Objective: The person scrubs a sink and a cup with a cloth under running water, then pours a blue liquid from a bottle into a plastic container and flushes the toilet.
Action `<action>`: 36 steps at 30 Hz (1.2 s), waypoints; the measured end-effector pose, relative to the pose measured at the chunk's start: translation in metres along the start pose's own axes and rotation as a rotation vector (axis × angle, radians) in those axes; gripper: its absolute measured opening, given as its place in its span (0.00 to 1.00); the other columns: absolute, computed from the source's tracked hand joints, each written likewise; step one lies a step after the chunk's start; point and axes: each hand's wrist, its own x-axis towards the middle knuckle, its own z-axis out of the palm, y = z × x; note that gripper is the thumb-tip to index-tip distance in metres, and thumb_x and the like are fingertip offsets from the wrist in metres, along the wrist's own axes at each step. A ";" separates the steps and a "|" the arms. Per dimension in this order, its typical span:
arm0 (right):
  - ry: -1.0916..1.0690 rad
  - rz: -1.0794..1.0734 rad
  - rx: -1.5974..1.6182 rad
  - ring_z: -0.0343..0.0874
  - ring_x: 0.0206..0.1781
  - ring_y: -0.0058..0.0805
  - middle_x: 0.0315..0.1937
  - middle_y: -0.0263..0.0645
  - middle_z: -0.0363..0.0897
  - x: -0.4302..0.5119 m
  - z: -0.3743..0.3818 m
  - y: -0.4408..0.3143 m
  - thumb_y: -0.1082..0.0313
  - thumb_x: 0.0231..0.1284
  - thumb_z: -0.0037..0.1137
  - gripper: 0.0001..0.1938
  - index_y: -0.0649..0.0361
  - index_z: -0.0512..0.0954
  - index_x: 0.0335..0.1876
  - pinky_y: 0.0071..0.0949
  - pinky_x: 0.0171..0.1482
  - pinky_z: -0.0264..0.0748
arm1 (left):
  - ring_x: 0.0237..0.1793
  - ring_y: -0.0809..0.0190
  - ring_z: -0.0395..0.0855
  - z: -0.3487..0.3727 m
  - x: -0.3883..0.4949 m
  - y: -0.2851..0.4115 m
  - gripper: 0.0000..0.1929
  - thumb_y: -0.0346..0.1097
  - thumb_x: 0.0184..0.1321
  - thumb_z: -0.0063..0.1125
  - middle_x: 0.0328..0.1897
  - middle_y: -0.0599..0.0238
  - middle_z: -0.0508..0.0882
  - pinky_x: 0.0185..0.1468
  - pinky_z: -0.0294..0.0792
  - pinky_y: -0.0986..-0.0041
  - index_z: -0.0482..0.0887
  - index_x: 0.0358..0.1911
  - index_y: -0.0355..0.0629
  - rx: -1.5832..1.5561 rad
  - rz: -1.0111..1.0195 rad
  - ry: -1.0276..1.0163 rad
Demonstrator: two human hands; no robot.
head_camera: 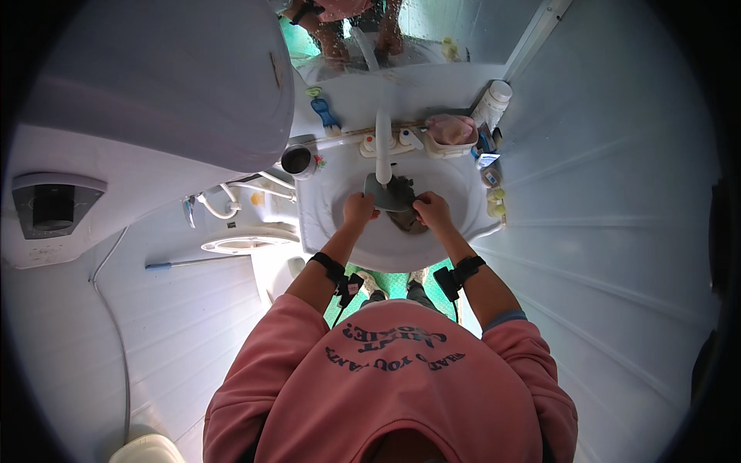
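Observation:
Over the white sink basin [341,191], my left hand [359,210] grips the left edge of a flat grey-green piece [382,195], its material unclear. My right hand [430,209] pinches at the right side, where the piece meets a dark, shaggy item [400,188]; which of the two it holds is hard to tell. The piece lies just below the end of the white faucet spout [383,168]. Beneath it, a brownish item [408,222] rests in the basin. Whether water is running cannot be made out.
Behind the basin are a blue-handled brush [325,113], a soap tray with a pink item [451,134] and a white bottle [493,104]. A dark-mouthed cup [297,160] stands at the left rim. Small packages line the right rim. A large white water heater [173,87] juts in from the left.

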 end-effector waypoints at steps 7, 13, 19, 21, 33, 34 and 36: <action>-0.027 -0.404 -0.774 0.73 0.54 0.50 0.52 0.46 0.74 0.010 0.021 -0.015 0.50 0.52 0.65 0.29 0.52 0.73 0.59 0.51 0.55 0.72 | 0.40 0.53 0.88 0.010 -0.017 -0.003 0.13 0.27 0.61 0.50 0.44 0.51 0.83 0.45 0.84 0.68 0.78 0.47 0.29 -0.453 -0.129 -0.237; -0.105 -0.564 -0.482 0.71 0.54 0.61 0.56 0.49 0.70 0.036 0.043 -0.001 0.50 0.56 0.61 0.24 0.45 0.76 0.58 0.53 0.59 0.69 | 0.43 0.51 0.87 0.005 -0.023 0.008 0.15 0.23 0.59 0.47 0.47 0.49 0.82 0.49 0.84 0.66 0.75 0.50 0.28 -0.440 -0.084 -0.329; -0.215 -0.504 -0.695 0.73 0.53 0.53 0.49 0.50 0.74 0.024 0.027 0.002 0.61 0.55 0.63 0.17 0.52 0.80 0.51 0.49 0.53 0.73 | 0.42 0.50 0.88 0.003 -0.033 0.002 0.17 0.23 0.59 0.49 0.48 0.48 0.82 0.50 0.83 0.65 0.74 0.52 0.27 -0.427 -0.236 -0.366; -0.056 -0.532 -0.679 0.75 0.49 0.54 0.48 0.48 0.75 0.027 0.027 -0.002 0.63 0.54 0.62 0.16 0.50 0.80 0.50 0.49 0.50 0.75 | 0.42 0.51 0.87 0.014 -0.032 0.001 0.16 0.23 0.58 0.49 0.48 0.50 0.82 0.49 0.84 0.66 0.75 0.51 0.30 -0.435 -0.142 -0.351; -0.023 -0.111 -0.759 0.69 0.60 0.55 0.57 0.46 0.69 0.016 -0.021 -0.002 0.58 0.61 0.59 0.16 0.42 0.77 0.55 0.49 0.53 0.76 | 0.35 0.52 0.87 0.006 -0.017 0.004 0.17 0.26 0.60 0.44 0.38 0.50 0.86 0.40 0.80 0.64 0.75 0.53 0.35 0.240 0.160 -0.068; -0.026 -0.062 -0.718 0.69 0.60 0.56 0.57 0.46 0.69 0.013 -0.026 0.003 0.58 0.61 0.59 0.16 0.42 0.76 0.56 0.50 0.54 0.76 | 0.36 0.48 0.87 0.007 -0.015 0.004 0.18 0.28 0.60 0.45 0.37 0.48 0.86 0.41 0.78 0.59 0.75 0.54 0.37 0.341 0.220 -0.035; -0.040 0.050 -0.638 0.69 0.60 0.56 0.57 0.47 0.69 0.005 -0.031 0.014 0.59 0.62 0.58 0.17 0.42 0.75 0.57 0.51 0.55 0.75 | 0.37 0.41 0.85 0.009 -0.012 0.000 0.19 0.29 0.59 0.46 0.35 0.45 0.86 0.42 0.75 0.52 0.76 0.55 0.39 0.520 0.347 0.070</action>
